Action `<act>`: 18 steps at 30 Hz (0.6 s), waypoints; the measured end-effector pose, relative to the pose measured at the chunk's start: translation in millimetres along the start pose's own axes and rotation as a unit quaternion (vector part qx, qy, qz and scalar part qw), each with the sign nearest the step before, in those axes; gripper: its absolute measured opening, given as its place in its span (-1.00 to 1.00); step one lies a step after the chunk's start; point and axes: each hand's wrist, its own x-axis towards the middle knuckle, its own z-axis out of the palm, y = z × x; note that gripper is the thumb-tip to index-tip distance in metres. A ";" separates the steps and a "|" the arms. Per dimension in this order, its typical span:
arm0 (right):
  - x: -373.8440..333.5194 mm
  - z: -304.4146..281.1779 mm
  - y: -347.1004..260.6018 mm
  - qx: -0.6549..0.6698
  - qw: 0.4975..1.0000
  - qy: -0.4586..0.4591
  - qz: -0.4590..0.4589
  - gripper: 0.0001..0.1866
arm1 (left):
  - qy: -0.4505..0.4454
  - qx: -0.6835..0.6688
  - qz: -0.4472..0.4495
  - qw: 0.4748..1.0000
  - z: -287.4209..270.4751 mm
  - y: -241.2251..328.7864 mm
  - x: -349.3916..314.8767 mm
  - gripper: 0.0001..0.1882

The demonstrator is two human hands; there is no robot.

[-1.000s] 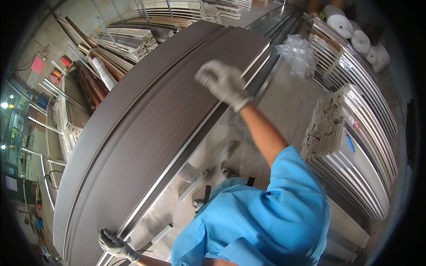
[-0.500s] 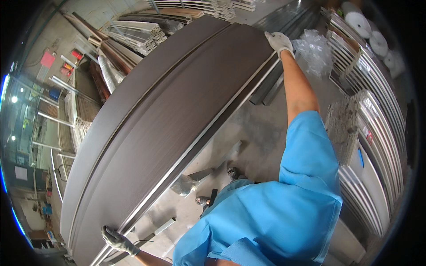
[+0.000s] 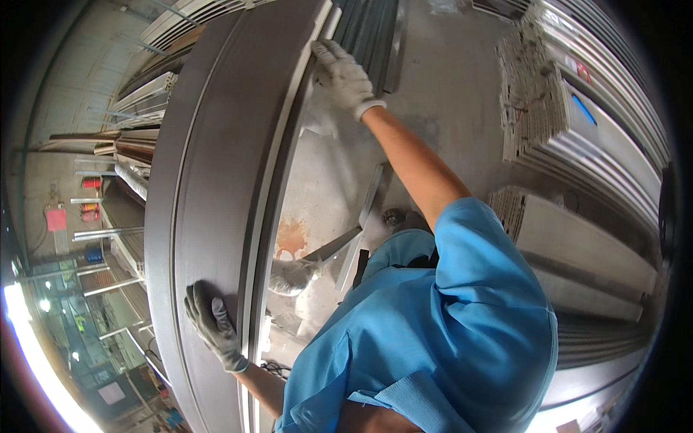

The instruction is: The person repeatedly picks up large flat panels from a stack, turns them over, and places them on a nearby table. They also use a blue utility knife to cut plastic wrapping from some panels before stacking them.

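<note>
A long dark brown panel (image 3: 227,144) with a lengthwise groove and a pale edge strip runs from near to far on my left. My left hand (image 3: 214,328), in a grey-coated glove, lies flat on the panel's near part with its fingers stretched out. Farther along, my right hand (image 3: 343,78) wears a pale glove and grips the panel's right edge, its fingertips on the rim and the thumb hidden. Beneath the pale strip a darker edge shows.
Stacked pale slatted profiles (image 3: 538,108) and grey panels (image 3: 577,231) stand on the right. Dark metal lengths (image 3: 368,36) lie on the floor beyond my right hand. A plastic-wrapped bundle (image 3: 292,276) and loose strips (image 3: 332,244) lie near my feet. Racks (image 3: 108,231) line the left.
My view has turned, so the panel now runs more upright. My right hand has left the panel's far corner for its long edge. My left hand lies farther onto the top face.
</note>
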 end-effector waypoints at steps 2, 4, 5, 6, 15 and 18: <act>-6.7 2.6 -3.6 0.079 0.996 0.034 0.015 -0.46 | 0.002 -0.007 0.025 1.000 2.6 10.5 9.4 -0.43; 3.9 1.0 -6.3 0.095 0.993 0.041 0.051 -0.43 | 0.006 -0.024 0.005 1.000 1.1 14.7 11.9 -0.40; 14.0 -1.1 -6.8 0.066 0.995 0.036 0.062 -0.42 | 0.008 -0.028 0.018 0.999 0.4 15.5 11.3 -0.40; 22.3 -3.1 -7.7 0.041 0.996 0.031 0.069 -0.40 | 0.010 -0.036 0.018 0.999 0.1 15.5 10.7 -0.40; -8.9 -0.8 -41.2 -0.135 0.991 -0.007 -0.002 -0.48 | -0.019 0.006 0.041 0.999 6.5 20.9 17.4 -0.35; -11.5 -4.6 -39.4 -0.156 0.988 0.010 -0.016 -0.44 | -0.044 0.014 0.012 0.999 11.2 34.1 26.6 -0.27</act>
